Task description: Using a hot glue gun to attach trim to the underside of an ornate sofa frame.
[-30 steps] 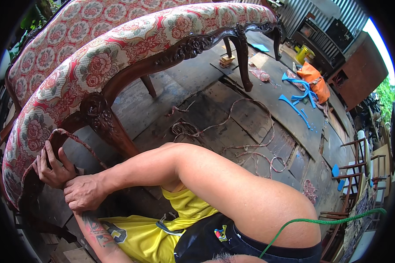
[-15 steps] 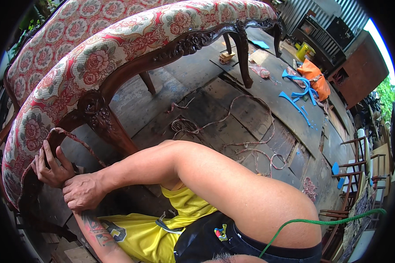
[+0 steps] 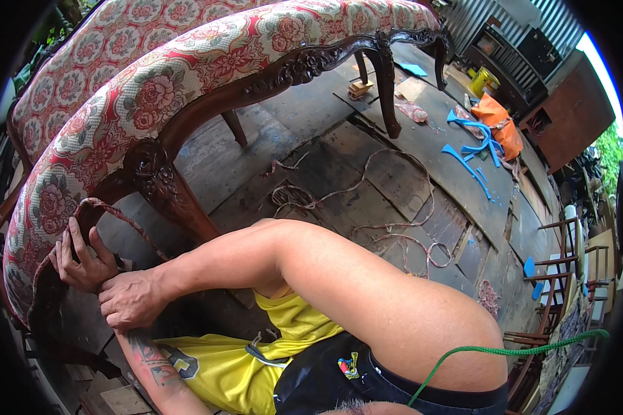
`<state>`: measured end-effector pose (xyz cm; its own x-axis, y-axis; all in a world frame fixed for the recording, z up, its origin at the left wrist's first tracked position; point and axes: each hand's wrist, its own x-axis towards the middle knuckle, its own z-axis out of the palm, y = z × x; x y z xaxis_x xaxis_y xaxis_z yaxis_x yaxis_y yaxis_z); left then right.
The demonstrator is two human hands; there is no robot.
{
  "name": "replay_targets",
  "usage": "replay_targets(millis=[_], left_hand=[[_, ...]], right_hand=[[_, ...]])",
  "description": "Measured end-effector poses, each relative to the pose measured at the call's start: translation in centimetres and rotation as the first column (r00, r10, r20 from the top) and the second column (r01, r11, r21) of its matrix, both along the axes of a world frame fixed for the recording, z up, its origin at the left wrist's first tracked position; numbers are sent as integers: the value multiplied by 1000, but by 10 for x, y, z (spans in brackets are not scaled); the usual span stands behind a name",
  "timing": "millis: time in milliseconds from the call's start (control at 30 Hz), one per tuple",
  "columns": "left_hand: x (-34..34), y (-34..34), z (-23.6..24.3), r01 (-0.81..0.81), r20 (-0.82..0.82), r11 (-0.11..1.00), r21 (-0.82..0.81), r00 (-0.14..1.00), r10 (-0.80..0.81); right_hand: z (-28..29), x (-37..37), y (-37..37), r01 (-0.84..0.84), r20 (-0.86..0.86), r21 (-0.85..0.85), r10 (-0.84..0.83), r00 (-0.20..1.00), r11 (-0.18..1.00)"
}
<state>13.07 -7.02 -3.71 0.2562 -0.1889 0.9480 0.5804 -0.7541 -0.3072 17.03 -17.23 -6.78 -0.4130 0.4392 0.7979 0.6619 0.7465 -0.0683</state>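
Observation:
My left hand [image 3: 84,257] is raised beside the lower edge of the floral-upholstered sofa [image 3: 152,100], its fingers stretched out and the thumb apart. Its fingertips are close to a fabric-covered piping cord [image 3: 128,220], which loops off the sofa's edge and passes behind my right forearm. Contact between fingers and cord cannot be made out. My right hand [image 3: 133,300] crosses over from the right, its fingers curled round my left wrist. Below it, the tattooed left forearm rises from the bottom of the view. A carved dark wooden leg [image 3: 169,194] stands just beyond my hands.
More piping cord [image 3: 367,227] lies in loops across the worn board floor [image 3: 325,166]. Blue strips [image 3: 474,149], an orange bag [image 3: 497,124] and a yellow bucket [image 3: 479,81] are farther right. Wooden chair frames [image 3: 561,263] stand at the right. A green cord [image 3: 505,351] hangs at the lower right.
Both hands keep their places, with the right still round the left wrist. My left fingers have shifted very slightly upward; the view itself has moved a touch.

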Motion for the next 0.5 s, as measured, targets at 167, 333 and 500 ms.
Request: replay_targets(millis=[167, 333, 500], left_hand=[[0, 0, 0, 13, 6, 1000, 2, 1000, -13], [1, 0, 1, 10, 9, 1000, 10, 1000, -10], [2, -2, 0, 19, 35, 1000, 3, 999, -19]], right_hand=[[1, 0, 0, -1, -17, 19, 2, 1000, 1000], [1, 0, 1, -6, -19, 21, 7, 1000, 1000], [0, 0, 1, 7, 1, 6, -7, 1000, 1000]])
